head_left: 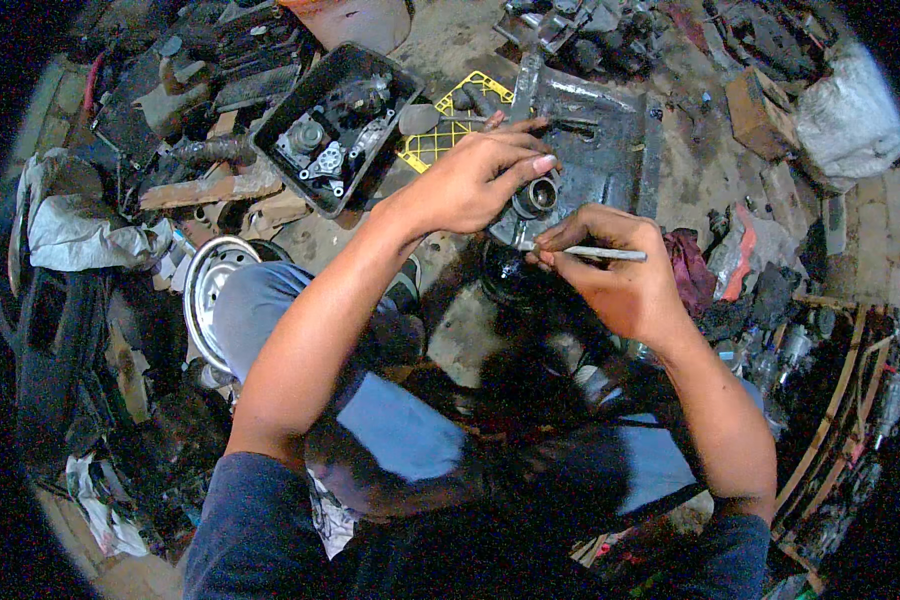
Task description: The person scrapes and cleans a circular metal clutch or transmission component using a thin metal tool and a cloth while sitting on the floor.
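My left hand [478,178] reaches over a metal part with a round bore [540,196], its thumb beside the ring-shaped opening and its fingers pressed along the far side. Pinched in my right hand [620,270] is a slim light-grey rod [615,254], its front end at the near edge of the part. I cannot make out the rod's exact kind. Below the part sits a dark round object [510,272], mostly in shadow. Behind the part lies a dark metal tray [615,150], with a long thin tool lying on it.
A black bin [267,133] with metal machine parts stands at the far left of my hands. Beside it is a yellow grid panel [422,152]. A silver wheel rim [203,300] leans near my left knee. A cardboard box [760,112] and white sack [850,125] lie far right.
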{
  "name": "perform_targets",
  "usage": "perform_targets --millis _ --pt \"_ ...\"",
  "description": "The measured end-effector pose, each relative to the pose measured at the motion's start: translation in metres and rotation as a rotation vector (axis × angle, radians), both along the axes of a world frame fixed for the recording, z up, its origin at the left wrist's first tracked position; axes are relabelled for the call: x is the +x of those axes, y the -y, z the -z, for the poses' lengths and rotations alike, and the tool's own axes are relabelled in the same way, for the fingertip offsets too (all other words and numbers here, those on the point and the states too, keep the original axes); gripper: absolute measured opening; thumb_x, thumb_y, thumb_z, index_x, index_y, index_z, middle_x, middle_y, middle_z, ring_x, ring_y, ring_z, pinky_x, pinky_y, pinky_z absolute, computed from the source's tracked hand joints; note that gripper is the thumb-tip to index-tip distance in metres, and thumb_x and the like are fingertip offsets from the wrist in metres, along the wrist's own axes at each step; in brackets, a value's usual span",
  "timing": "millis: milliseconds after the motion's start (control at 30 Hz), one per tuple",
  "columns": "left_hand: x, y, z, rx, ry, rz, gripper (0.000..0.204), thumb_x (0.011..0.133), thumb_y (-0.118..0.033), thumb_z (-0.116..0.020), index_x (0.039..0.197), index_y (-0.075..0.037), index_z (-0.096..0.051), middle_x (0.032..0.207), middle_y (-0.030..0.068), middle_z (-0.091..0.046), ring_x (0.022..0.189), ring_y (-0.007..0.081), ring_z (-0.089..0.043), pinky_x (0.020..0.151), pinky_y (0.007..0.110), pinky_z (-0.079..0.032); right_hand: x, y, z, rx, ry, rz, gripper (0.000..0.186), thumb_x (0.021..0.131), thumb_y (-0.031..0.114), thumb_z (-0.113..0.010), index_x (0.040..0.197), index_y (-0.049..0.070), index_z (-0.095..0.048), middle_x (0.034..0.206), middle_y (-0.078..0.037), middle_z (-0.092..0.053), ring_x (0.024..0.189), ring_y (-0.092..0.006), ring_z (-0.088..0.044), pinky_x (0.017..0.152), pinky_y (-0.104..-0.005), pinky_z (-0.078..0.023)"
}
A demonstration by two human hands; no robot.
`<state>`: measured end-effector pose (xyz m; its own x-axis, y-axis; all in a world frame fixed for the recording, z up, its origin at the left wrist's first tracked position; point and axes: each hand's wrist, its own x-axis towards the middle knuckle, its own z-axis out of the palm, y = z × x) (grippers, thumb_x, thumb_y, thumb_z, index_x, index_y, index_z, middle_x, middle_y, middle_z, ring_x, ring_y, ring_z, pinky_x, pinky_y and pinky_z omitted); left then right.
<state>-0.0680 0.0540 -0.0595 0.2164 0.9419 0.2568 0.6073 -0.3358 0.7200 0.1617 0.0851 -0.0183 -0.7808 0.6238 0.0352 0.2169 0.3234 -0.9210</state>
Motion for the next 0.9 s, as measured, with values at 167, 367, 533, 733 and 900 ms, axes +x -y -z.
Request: perform_targets --millis 167,367,533,733,900 --pt "-0.003 -0.002 0.002 -0.019 0.043 0.026 0.037 0.107 -0.026 -0.047 0.118 0.002 -0.068 0.128 0.0197 -0.066 0.144 0.0355 -0.042 0.122 0.050 -0.024 0.002 0.004 0.008 0.073 -0.133 0.095 0.009 0.084 0.005 -0.073 0.092 0.003 -0.073 0.093 -0.012 -0.072 0.086 -0.0234 -0.072 0.078 -0.0343 -0.055" --pt "-0.006 -0.005 0.009 -0.072 0.181 0.061 0.039 0.108 -0.029 -0.047 0.115 0.000 -0.070 0.128 0.0146 -0.068 0.145 0.0351 -0.041 0.121 0.047 -0.028 -0.004 0.015 0.008 0.023 -0.096 0.195 0.013 0.082 0.004 -0.075 0.094 0.004 -0.072 0.093 -0.011 -0.074 0.086 -0.0250 -0.074 0.076 -0.0332 -0.057" --pt "-0.008 -0.007 0.015 -0.042 0.246 0.072 0.037 0.107 -0.034 -0.050 0.112 -0.006 -0.074 0.126 0.0116 -0.070 0.141 0.0356 -0.045 0.120 0.048 -0.028 -0.008 0.016 0.014 0.317 -0.110 0.177 0.012 0.081 0.004 -0.074 0.092 0.005 -0.071 0.090 -0.013 -0.073 0.082 -0.0286 -0.074 0.073 -0.0348 -0.057" --pt "-0.004 -0.004 0.015 -0.071 0.321 0.053 0.037 0.107 -0.033 -0.051 0.111 -0.005 -0.075 0.124 0.0089 -0.071 0.143 0.0340 -0.042 0.120 0.047 -0.030 -0.009 0.023 0.023 0.166 -0.095 0.212 0.010 0.081 0.003 -0.073 0.090 0.005 -0.070 0.087 -0.015 -0.072 0.079 -0.0311 -0.073 0.070 -0.0371 -0.057" --pt "-0.002 -0.004 0.019 -0.055 0.328 0.042 0.038 0.107 -0.033 -0.051 0.110 -0.003 -0.075 0.123 0.0091 -0.071 0.143 0.0335 -0.042 0.119 0.047 -0.030 -0.008 0.021 0.021 0.150 -0.128 0.170 0.011 0.080 0.004 -0.074 0.089 0.004 -0.069 0.085 -0.015 -0.071 0.078 -0.0320 -0.072 0.068 -0.0380 -0.056"
